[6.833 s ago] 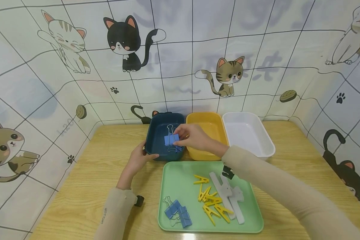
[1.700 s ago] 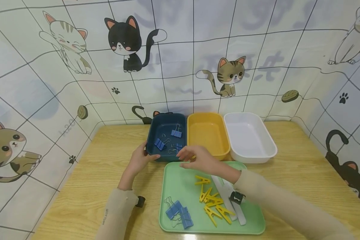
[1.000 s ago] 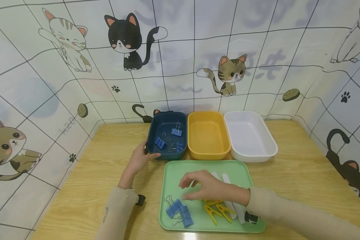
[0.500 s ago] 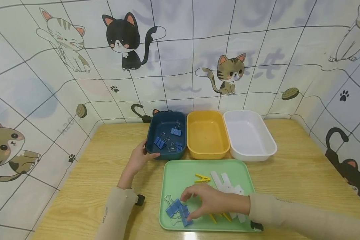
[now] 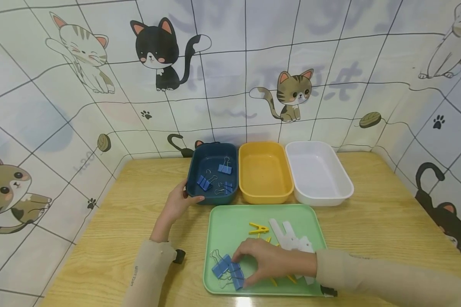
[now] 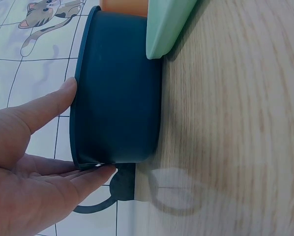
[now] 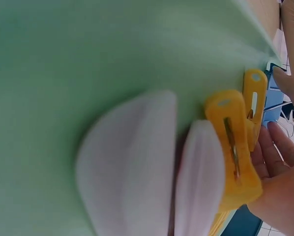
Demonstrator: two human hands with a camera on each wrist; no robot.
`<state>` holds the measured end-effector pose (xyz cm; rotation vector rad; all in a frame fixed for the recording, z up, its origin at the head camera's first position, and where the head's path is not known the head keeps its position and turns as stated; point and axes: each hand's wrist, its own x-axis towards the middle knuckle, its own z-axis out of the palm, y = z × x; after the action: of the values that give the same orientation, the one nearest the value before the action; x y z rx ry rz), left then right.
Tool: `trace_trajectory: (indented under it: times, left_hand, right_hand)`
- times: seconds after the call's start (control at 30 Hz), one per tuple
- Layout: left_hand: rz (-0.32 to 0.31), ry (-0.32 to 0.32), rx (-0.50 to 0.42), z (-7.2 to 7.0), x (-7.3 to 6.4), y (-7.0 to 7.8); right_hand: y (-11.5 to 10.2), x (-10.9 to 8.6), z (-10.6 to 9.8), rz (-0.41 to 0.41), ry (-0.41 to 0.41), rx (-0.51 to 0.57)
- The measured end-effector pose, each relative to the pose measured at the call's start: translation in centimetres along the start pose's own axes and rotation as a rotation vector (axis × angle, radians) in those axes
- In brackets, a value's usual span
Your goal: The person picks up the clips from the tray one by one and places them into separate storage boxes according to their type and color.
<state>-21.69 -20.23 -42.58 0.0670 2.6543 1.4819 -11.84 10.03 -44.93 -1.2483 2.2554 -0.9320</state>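
My left hand (image 5: pixel 177 203) holds the near left corner of the dark blue bin (image 6: pixel 112 93), thumb against the front rim and fingers along the side. Inside that bin lie blue binder clips (image 5: pixel 225 169). Over the green tray (image 5: pixel 230 217), my right hand (image 5: pixel 266 258) pinches a blue binder clip (image 5: pixel 236 275) between thumb and fingertips. Another blue binder clip (image 5: pixel 221 265) lies against it on the left. In the right wrist view, thumb and fingers sit on opposite ends of the pinched clip (image 7: pixel 272 101).
Yellow clothespins (image 5: pixel 258 229) and white plastic pieces (image 5: pixel 288 236) lie on the tray, partly under my right hand. Behind the tray stand a yellow bin (image 5: pixel 266 198) and a white bin (image 5: pixel 324 200), beside the blue one. A cat-patterned wall covering (image 5: pixel 230 106) rises behind them.
My right hand let go of a binder clip in the dark blue bin, came back down to the tray and took hold of another clip. The left hand stays on the bin.
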Motion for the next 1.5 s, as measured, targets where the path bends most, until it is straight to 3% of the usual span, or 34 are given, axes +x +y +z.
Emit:
trace_trajectory:
  times: [0.43,0.87,1.5]
  left_hand:
    - [0.003,-0.001,-0.012,0.1,0.0,-0.1]
    - [0.008,0.001,-0.011,0.2,0.0,-0.2]
    - [0.023,0.001,-0.017,0.1,0.1,-0.2]
  right_hand:
    - [-0.4,0.2,0.2,0.044,-0.017,-0.102]
    - [0.0,0.0,-0.1,0.032,0.008,-0.019]
    - [-0.6,1.3,-2.9,0.037,0.086,0.008]
